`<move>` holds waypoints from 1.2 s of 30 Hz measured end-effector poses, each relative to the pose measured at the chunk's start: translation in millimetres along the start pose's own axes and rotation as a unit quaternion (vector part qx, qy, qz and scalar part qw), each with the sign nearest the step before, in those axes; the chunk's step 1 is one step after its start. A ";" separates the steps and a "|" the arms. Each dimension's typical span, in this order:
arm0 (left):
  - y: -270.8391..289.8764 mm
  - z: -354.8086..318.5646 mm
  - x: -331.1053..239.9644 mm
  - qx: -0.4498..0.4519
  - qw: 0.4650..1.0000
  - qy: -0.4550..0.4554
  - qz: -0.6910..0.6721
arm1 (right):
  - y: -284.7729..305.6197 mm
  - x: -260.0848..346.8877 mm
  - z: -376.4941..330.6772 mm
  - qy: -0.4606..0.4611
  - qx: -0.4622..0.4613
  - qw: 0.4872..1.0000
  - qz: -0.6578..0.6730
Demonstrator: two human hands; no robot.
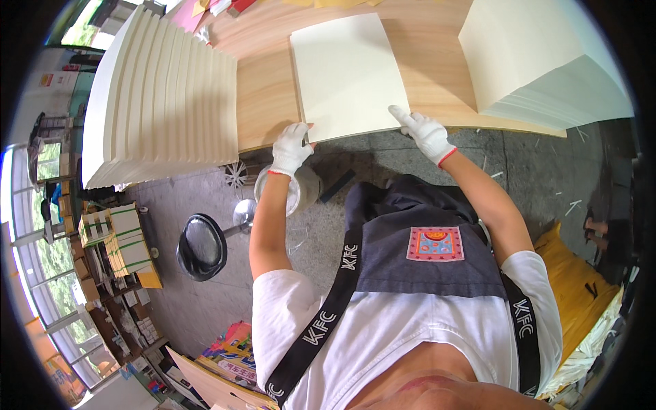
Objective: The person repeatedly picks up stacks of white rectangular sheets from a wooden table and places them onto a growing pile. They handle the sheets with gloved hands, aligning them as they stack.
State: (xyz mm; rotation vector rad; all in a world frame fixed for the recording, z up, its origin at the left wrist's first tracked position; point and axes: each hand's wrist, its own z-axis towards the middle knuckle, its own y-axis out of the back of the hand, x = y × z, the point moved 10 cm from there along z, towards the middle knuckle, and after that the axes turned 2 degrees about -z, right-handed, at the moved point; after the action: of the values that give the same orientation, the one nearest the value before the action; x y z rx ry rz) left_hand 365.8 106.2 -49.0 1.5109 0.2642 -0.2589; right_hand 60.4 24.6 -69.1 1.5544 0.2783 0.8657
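A person in a white T-shirt and dark apron (410,266) stands at a wooden table (266,102), both gloved hands on the near edge of a cream sheet of paper (345,72). The left hand (290,147) grips the sheet's near left corner, fingers curled narrow around the edge, where it overhangs the table's rim. The right hand (427,131) rests at the near right corner, its index finger stretched out flat along the edge, the rest loosely bent; it pins rather than grasps. The sheet lies straight ahead of both hands, its long axis running away from the person toward the far side of the table, and neither hand is clearly nearer to it. On the left a tall fanned stack of cream sheets (164,96) sits on the table, just beside the single sheet but apart from it. On the right a thick block of paper (540,61) stands well clear. Below the table are a gray concrete floor (191,294), a round black stool (201,246) and a clear plastic container (301,188) under the left wrist. Shelves of bundled paper (123,239) line the windowed wall at left.
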 end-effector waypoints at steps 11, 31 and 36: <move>1.0 0.3 1.8 -0.010 1.000 -0.013 -0.003 | -8.1 -3.6 0.5 0.018 -0.021 1.000 -0.008; 252.2 134.6 -354.7 -0.194 0.913 -0.350 0.076 | 32.6 5.5 -29.1 -0.042 -0.013 0.999 -0.001; 274.1 129.4 -614.2 -0.218 0.740 -0.626 0.117 | 80.6 -59.7 -83.5 -0.080 -0.196 0.976 0.058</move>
State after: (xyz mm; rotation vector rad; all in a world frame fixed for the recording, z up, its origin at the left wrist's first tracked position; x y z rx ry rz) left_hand -122.7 -8.6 417.2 0.6292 -0.8949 -0.8775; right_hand -60.2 33.4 -20.1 1.2677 -0.0985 0.8219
